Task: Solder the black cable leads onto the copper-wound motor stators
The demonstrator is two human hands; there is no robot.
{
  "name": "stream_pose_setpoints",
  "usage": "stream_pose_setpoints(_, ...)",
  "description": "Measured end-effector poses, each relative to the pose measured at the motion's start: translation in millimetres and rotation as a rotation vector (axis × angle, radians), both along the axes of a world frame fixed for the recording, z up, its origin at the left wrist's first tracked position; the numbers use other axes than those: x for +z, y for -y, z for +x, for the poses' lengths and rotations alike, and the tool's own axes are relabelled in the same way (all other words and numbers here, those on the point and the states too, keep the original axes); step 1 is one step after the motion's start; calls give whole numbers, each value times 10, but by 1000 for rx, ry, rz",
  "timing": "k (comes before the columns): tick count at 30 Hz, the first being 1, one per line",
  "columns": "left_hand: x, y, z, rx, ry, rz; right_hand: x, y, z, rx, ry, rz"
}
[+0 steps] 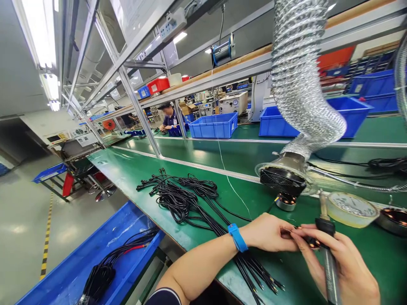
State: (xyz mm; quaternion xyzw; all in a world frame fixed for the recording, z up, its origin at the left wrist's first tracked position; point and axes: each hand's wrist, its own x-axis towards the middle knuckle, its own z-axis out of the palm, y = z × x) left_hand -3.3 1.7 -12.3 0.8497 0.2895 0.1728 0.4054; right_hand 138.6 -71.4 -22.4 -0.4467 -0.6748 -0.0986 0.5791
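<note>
My right hand [352, 262] grips a soldering iron [330, 267] with its tip pointing up. Its thumb and forefinger meet the fingertips of my left hand [270, 233], which wears a blue wrist strap [237, 238]. A thin wire seems to lie in the left hand's pinch, partly hidden by the fingers. Just below the touching fingertips, a small motor stator with copper windings [313, 242] shows in part. Under my left forearm runs a bundle of black cables [219, 224] with stripped ends. Another copper-wound stator [286, 202] sits beyond my hands, below the fume duct's mouth.
A silver fume duct [299, 76] hangs down to a black grille [281, 180]. Right of it stand a round yellowish tub [351, 209] and a larger wound stator [394, 220]. A blue bin with cables [127, 237] is at left. A co-worker [170, 116] sits farther along.
</note>
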Motion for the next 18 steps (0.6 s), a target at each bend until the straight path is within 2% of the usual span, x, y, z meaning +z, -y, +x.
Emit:
stream_pose_setpoints(7, -50, -89, -44, -38, 67, -192, -28, 5, 79, 0, -29, -55)
stream_pose_setpoints(10, -1, -120, -86, -8, 124, -293, 1, 15, 106, -29, -9, -109)
stream_pose_setpoints(13, 64, -146, -127, 7, 139, -324, 51, 25, 104, -43, 10, -127)
stream_pose_setpoints(18, 131, -197, -183, -80, 167, -383, 82, 23, 83, -44, 45, -99)
